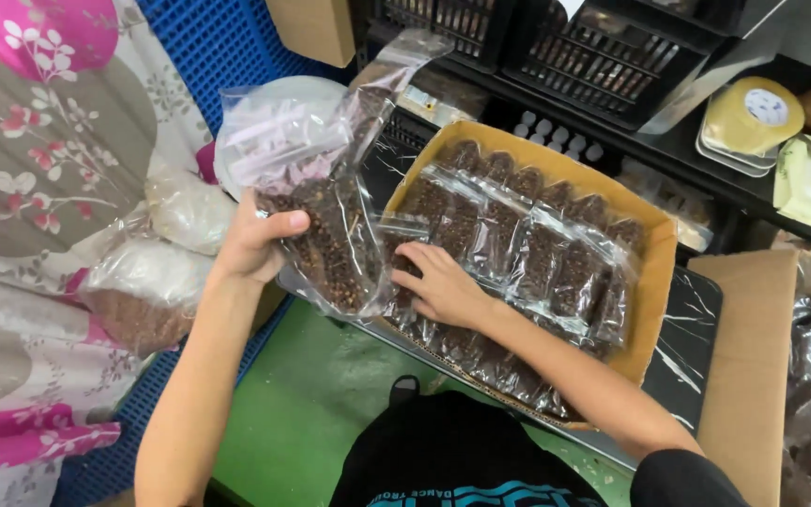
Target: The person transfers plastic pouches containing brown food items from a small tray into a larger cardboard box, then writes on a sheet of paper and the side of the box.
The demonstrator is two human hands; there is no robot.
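Left hand [257,246] sits at about nine o'clock in my view, fingers and thumb clamped on the edge of a clear plastic bag [326,202] that it holds up off the work surface; the bag's lower half is filled with dark brown spice and its empty top flares upward toward twelve o'clock; I see the right hand [438,284] near the centre, palm down with fingers spread, pressing on the small packets [527,253] that lie in rows in a shallow cardboard box [654,282]; its fingertips touch the packets at the box's near-left corner, just beside the raised bag, and I cannot tell whether they grip any one packet; the packets are clear, each holding the same dark filling, and they overlap one another from the box's ten o'clock corner toward four o'clock; the box rests on a black marbled board [692,347] above a green surface [307,404]; at eight o'clock two bulkier bags [147,286] of pale and brown contents lie against a floral cloth [39,150]; black crates [603,56] stand at one o'clock, and a round yellow-lidded container [753,115] sits at two o'clock.
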